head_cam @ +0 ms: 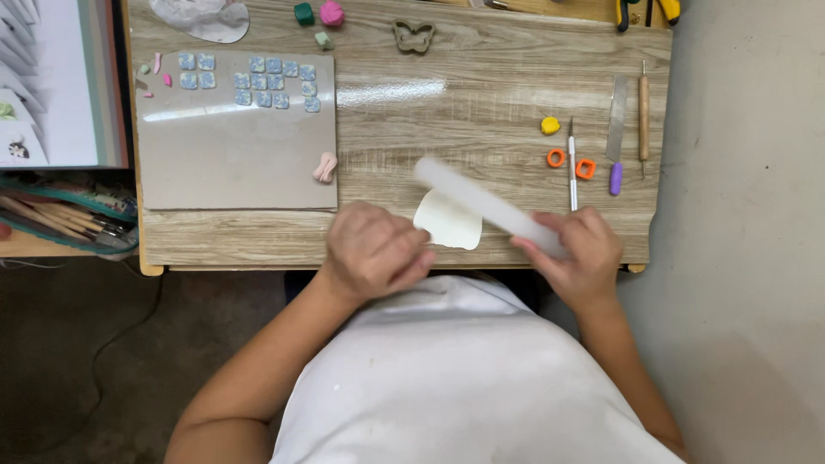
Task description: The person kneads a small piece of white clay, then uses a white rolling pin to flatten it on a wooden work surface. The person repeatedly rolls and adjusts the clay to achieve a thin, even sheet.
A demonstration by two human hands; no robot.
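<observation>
Hands flank cream clay sheet (449, 222), right hand (574, 252) gripping roller (485, 204)

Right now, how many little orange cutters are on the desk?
2. A round orange cutter lies left of the white-handled knife, and a square orange cutter lies right of it, above the right hand. None seems hidden.
</observation>
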